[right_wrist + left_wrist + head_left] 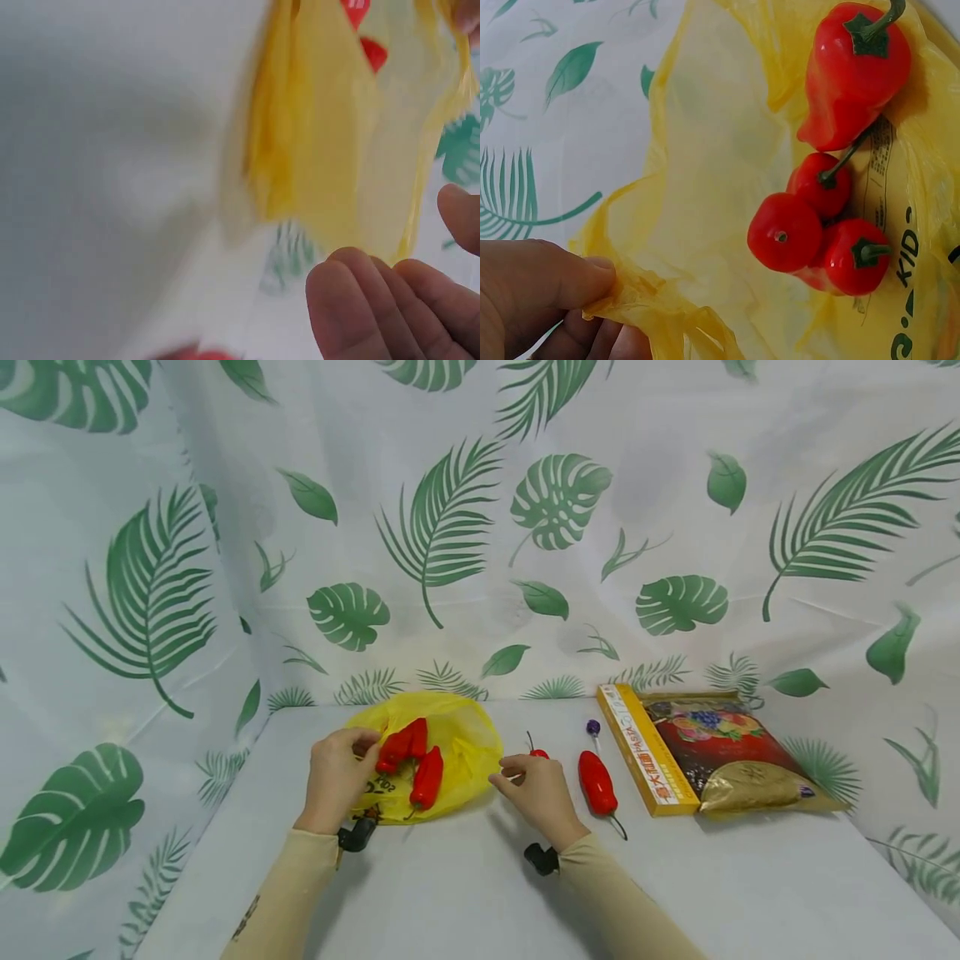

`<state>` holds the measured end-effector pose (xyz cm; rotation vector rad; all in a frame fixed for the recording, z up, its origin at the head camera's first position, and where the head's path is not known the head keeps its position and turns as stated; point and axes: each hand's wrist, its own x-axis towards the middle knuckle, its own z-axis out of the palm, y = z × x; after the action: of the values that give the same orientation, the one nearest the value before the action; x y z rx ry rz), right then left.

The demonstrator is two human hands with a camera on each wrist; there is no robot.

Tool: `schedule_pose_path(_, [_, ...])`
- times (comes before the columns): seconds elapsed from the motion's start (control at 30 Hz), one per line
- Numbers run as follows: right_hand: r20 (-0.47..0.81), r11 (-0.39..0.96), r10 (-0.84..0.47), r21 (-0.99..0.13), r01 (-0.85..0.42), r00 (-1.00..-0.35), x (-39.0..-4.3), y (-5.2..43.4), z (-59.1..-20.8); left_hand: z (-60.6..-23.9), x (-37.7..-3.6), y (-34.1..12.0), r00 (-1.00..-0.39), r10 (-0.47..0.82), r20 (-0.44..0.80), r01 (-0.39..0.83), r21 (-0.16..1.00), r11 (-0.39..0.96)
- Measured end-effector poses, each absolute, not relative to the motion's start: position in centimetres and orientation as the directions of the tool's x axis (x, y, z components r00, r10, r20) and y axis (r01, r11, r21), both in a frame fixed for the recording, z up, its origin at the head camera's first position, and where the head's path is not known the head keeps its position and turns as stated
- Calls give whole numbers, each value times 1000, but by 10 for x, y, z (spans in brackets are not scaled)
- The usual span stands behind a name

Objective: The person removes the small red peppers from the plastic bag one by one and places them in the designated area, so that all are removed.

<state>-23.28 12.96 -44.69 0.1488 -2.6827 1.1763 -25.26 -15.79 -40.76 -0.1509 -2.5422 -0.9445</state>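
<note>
A yellow plastic bag (450,752) lies on the white table (480,877), close to the leaf-patterned backdrop (480,527) and left of centre. Several red peppers (411,760) rest on its lower sheet; the left wrist view shows them bunched together, green stems showing, beside black lettering printed on the plastic.

The left hand (335,777) is at the bag's left edge. Its thumb and fingers (562,281) pinch a crumpled fold of the yellow film, so this hand has hold of the bag itself, not of a pepper.

The right hand (536,789) sits just to the right of the bag, its fingers loosely curled and pointing toward the plastic. The right wrist view is blurred, so whether the fingertips (352,300) touch or grip the bag's edge cannot be told; they lie very near it.

Behind that hand's knuckles a small red pepper (537,752) peeks out, mostly hidden. Just to the right lies a loose long red pepper (597,783), stem toward the person. Beyond it is a small purple lollipop (593,727). Further right, a yellow-edged pasta box (645,752) lies flat with a shiny packet printed with fruit (720,752) resting on it.
</note>
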Motion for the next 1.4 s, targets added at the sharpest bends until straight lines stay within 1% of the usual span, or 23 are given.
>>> schedule_pose_path(0.2, [230, 603, -109, -758, -248, -967, -238, 94, -445, -406, -250, -158, -910, -38, 412, 245, 612, 752])
schedule_pose_path(0.37, [195, 602, -176, -755, -262, -965, -247, 62, -450, -404, -248, -161, -905, -36, 424, 254, 607, 753])
schedule_pose_path(0.5, [248, 599, -146, -748, -285, -958, -250, 44, -456, -408, -247, -162, -911, -42, 410, 242, 615, 751])
schedule_pose_path(0.63, [284, 583, -113, -757, -295, -952, -250, 36, -459, -413, -247, -163, -918, -44, 395, 232, 621, 749])
schedule_pose_path(0.73, [253, 599, -122, -752, -275, -960, -253, 34, -462, -414, -248, -165, -917, -49, 396, 229, 623, 748])
schedule_pose_path(0.97, [111, 647, -100, -747, -149, -989, -261, 24, -470, -413, -250, -167, -915, -51, 401, 227, 614, 756])
schedule_pose_path(1.4, [82, 658, -96, -742, -126, -992, -280, 6, -476, -415, -251, -177, -909, -83, 409, 205, 611, 764])
